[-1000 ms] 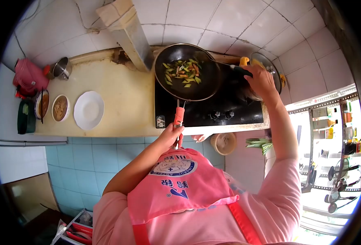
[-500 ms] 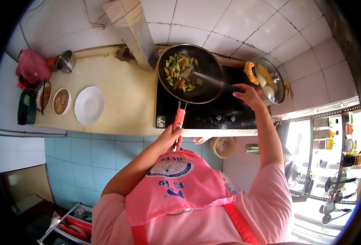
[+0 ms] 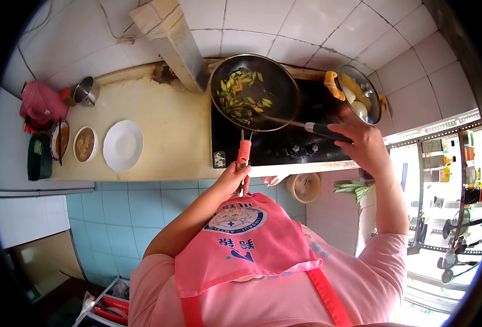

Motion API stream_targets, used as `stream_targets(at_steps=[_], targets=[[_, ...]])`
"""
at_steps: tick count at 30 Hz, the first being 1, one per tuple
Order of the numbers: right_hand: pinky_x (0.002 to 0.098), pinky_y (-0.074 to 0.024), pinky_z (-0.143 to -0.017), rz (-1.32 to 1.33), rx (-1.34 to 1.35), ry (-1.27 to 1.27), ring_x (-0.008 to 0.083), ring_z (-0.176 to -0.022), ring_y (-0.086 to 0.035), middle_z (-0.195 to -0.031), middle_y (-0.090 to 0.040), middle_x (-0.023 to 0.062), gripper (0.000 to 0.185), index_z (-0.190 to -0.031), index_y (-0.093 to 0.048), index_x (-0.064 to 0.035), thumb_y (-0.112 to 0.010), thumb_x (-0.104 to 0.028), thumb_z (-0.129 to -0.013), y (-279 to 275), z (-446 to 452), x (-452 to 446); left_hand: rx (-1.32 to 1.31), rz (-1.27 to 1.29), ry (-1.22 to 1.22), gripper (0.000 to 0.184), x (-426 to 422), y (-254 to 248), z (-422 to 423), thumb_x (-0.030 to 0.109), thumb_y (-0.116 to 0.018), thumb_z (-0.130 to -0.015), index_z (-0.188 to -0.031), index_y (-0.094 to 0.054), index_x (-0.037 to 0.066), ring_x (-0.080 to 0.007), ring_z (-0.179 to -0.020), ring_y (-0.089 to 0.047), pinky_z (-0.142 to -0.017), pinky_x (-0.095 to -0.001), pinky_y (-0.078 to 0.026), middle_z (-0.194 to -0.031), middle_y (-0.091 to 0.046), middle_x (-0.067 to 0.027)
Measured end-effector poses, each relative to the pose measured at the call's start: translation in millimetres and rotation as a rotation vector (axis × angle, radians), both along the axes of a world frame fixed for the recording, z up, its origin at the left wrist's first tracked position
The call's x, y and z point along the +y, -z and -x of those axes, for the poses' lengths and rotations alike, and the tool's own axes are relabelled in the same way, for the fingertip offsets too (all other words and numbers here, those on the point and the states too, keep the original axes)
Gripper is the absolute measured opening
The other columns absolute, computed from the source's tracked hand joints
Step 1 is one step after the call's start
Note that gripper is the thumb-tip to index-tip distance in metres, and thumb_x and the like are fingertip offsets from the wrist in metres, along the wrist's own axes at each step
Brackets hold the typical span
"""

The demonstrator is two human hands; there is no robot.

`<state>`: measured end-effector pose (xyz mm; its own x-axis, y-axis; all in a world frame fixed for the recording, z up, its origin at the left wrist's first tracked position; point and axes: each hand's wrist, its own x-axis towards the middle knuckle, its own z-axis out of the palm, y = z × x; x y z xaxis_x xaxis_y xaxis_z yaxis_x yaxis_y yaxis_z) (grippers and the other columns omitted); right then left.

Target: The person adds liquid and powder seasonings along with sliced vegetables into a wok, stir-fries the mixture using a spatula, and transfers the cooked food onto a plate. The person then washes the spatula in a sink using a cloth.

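Note:
A dark wok (image 3: 282, 90) sits on the black stove, with chopped green and reddish-brown food (image 3: 238, 90) gathered on its left side. My left hand (image 3: 235, 179) is wrapped round the wok's handle (image 3: 244, 153), below its orange-pink sleeve. My right hand (image 3: 365, 144) is closed on the black handle of a metal spatula (image 3: 317, 128). The spatula's shaft slants over the wok's right rim, and its blade is low among the food, hard to make out.
Right of the wok stands a glass-lidded pot (image 3: 365, 90) with yellow and white food inside. A white plate (image 3: 123, 146), a bowl of pale food (image 3: 85, 144), a red kettle (image 3: 43, 102) and a metal cup (image 3: 86, 91) stand on the left counter (image 3: 170, 131). A metal post (image 3: 183, 60) rises behind.
My right hand has moved right and toward me, drawing the spatula lower in the wok. Some food has shifted toward the near rim. My left hand keeps its hold on the handle.

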<state>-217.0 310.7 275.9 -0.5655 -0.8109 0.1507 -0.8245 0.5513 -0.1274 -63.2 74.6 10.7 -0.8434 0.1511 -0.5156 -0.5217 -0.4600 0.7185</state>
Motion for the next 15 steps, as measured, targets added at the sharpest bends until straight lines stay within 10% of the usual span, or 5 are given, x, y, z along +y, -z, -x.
stream_targets(at_steps=[15], targets=[[0.0408, -0.0506, -0.07, -0.032, 0.171, 0.353, 0.0342, -0.082, -0.062, -0.098, -0.062, 0.0104, 0.04, -0.115, -0.061, -0.0128, -0.071, -0.011, -0.077, 75.9, 72.5, -6.1, 0.006, 0.008, -0.032, 0.023, 2.8, 0.5, 0.2, 0.027, -0.055, -0.095, -0.103, -0.042, 0.009, -0.0153, -0.046, -0.052, -0.04, -0.0287, -0.043, -0.071, -0.053, -0.0041]])
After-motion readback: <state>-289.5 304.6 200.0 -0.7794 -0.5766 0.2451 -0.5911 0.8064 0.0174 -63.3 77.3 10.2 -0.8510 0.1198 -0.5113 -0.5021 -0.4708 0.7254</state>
